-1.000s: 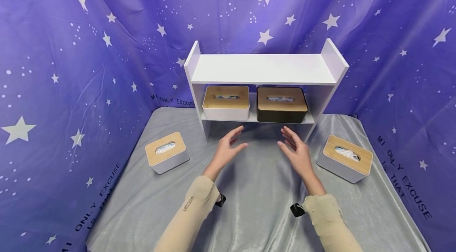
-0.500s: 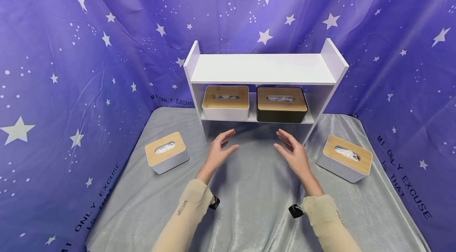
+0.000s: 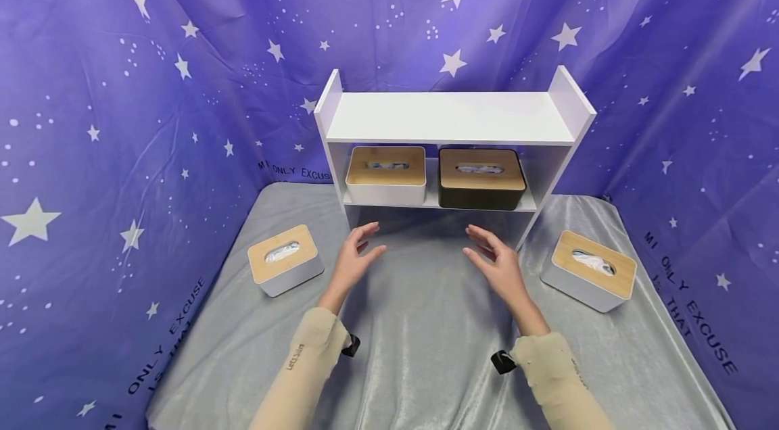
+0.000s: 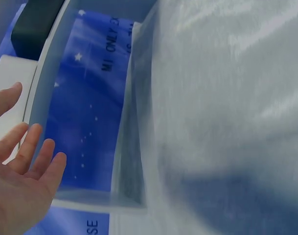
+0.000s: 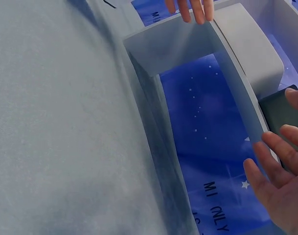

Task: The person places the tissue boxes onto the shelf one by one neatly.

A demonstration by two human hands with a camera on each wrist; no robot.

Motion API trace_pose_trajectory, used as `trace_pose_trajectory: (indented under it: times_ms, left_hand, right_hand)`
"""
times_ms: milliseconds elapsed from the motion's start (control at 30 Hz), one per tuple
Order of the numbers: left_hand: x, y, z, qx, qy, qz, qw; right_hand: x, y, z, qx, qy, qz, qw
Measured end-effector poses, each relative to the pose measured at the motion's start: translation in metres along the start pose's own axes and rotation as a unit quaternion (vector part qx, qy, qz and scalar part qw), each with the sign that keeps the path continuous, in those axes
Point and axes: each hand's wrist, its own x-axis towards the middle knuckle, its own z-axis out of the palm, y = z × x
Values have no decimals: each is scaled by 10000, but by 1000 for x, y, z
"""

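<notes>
My left hand (image 3: 351, 262) hovers in front of the shelf's left side, fingers relaxed and holding nothing. Before the shelf's right side, my right hand (image 3: 500, 268) is likewise bare, its thumb and fingers spread apart. On the lower board of the white shelf (image 3: 447, 117) sit two tissue boxes with wooden lids: a white tissue box (image 3: 387, 195) at left and a black tissue box (image 3: 481, 199) at right. Both wrist views show the fingers apart from the boxes. In the right wrist view the fingertips of the left hand (image 5: 193, 9) show at the top.
A light grey tissue box (image 3: 292, 276) with a wooden lid stands on the grey cloth (image 3: 426, 362) at left. Another grey tissue box (image 3: 581, 287) stands at right, turned at an angle. A purple star-patterned curtain (image 3: 389, 24) surrounds the surface.
My left hand has moved left and slightly down, away from the white tissue box. My right hand has drifted slightly left and down. The boxes and shelf have stayed put.
</notes>
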Motion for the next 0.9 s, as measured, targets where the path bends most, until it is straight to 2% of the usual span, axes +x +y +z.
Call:
trace_pose_trajectory:
  times_ms: [133,367,400,700,900]
  left_hand:
    - [-1,-3,-11,-2,190,-90,9998]
    - [-14,37,-37,116,254,-425,9987]
    - [-14,38,-40,159,289,-455,9984]
    - [-17,30,-66,291,661,-696,9950]
    - [-14,-1,-85,181,1006,-787,9917]
  right_hand:
    - [-1,1,1,71,-55,3,10000]
    - [-2,4,5,450,-157,-42,9989]
    - [-2,4,5,488,-170,-31,9987]
    - [-4,4,7,474,-222,-30,9986]
    - [-5,4,8,423,-262,-9,9988]
